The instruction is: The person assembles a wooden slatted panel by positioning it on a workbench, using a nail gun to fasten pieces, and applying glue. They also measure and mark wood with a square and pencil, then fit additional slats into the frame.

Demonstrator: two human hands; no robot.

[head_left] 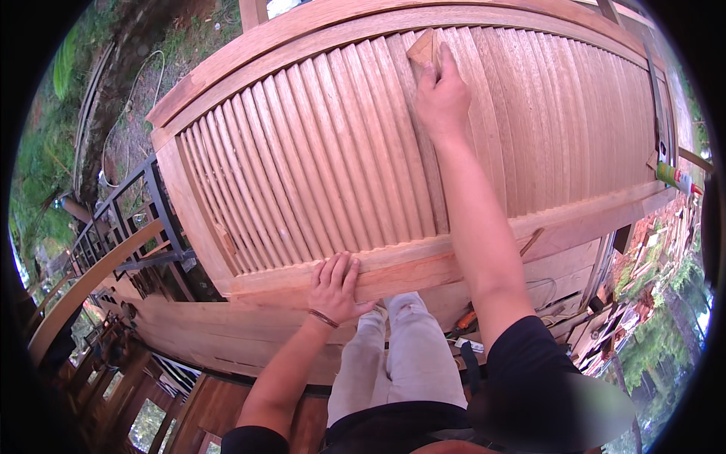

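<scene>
While the left hand (336,286) lies flat on one louvered door (393,144), the right hand (441,94) grips one sanding block (423,50).

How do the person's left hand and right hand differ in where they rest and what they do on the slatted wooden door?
The left hand lies flat on the near frame rail of the slatted wooden door, holding nothing; the right hand reaches far across the slats and presses a small wooden block. The left arm is bent with a wristband; the right arm is stretched out, its wrist bare. Both hands touch the door.
</scene>
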